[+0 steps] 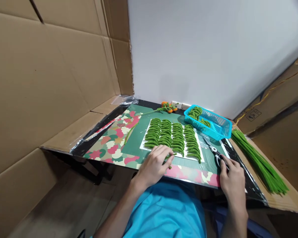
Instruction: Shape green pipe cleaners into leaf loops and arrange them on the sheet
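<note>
My left hand (155, 163) rests at the front edge of a white sheet (145, 145), fingers curled and pinched on a green pipe-cleaner piece (169, 159). Four rows of bent green pipe-cleaner pieces (172, 137) lie on that sheet. My right hand (232, 178) lies at the table's front right with its fingers closed on the black handles of a pair of scissors (213, 151), whose blades point away from me.
A blue basket (220, 127) with several green pieces stands behind the sheet on the right. A bundle of straight green pipe cleaners (258, 160) lies at the far right. An orange-flowered stem (161, 109) lies at the back. Cardboard walls close in the left side.
</note>
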Demonstrator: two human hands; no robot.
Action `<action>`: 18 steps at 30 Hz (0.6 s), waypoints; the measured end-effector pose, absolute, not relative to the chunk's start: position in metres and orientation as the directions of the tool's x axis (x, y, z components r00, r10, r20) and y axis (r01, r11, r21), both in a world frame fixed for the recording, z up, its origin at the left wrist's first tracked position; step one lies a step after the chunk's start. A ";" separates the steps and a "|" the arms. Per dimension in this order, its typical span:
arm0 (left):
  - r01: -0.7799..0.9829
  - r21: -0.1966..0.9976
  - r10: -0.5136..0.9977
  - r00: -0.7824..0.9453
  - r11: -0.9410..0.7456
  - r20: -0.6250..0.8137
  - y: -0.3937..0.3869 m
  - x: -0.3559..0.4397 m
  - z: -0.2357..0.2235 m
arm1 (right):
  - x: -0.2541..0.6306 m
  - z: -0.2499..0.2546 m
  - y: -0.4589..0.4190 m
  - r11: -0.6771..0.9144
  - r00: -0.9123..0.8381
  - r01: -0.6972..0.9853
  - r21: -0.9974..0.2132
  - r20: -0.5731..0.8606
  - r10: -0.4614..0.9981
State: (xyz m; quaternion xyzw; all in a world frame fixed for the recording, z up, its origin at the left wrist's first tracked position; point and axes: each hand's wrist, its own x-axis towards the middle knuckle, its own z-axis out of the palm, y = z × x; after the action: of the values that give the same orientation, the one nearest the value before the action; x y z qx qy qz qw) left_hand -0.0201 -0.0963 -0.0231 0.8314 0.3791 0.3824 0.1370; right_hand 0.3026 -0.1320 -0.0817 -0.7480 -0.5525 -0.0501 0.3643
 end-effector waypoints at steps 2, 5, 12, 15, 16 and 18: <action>0.525 0.519 0.736 0.421 -0.674 0.530 -0.096 -0.020 -0.023 | 0.296 -0.076 -0.132 -0.143 0.415 0.859 -0.492 0.505 0.756; 0.525 0.535 0.748 0.413 -0.662 0.520 -0.095 -0.020 -0.025 | 0.287 -0.067 -0.135 -0.168 0.469 0.846 -0.505 0.558 0.685; 0.555 0.568 0.794 0.391 -0.607 0.466 -0.095 -0.019 -0.029 | 0.277 -0.056 -0.144 -0.326 0.521 0.835 -0.444 0.443 0.730; 0.553 0.579 0.800 0.392 -0.599 0.453 -0.095 -0.017 -0.031 | 0.280 -0.055 -0.144 -0.321 0.449 0.877 -0.358 0.371 0.813; 0.558 0.575 0.801 0.395 -0.598 0.449 -0.095 -0.016 -0.031 | 0.282 -0.055 -0.143 -0.317 0.433 0.886 -0.339 0.357 0.827; 0.571 0.562 0.801 0.404 -0.598 0.441 -0.095 -0.015 -0.032 | 0.285 -0.056 -0.141 -0.328 0.424 0.894 -0.306 0.336 0.841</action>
State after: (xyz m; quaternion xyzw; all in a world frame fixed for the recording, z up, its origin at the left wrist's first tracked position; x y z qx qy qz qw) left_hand -0.0148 -0.0952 -0.0322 0.8217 0.4177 0.3515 0.1635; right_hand 0.2847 -0.1415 -0.0559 -0.8128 -0.5336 -0.0583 0.2264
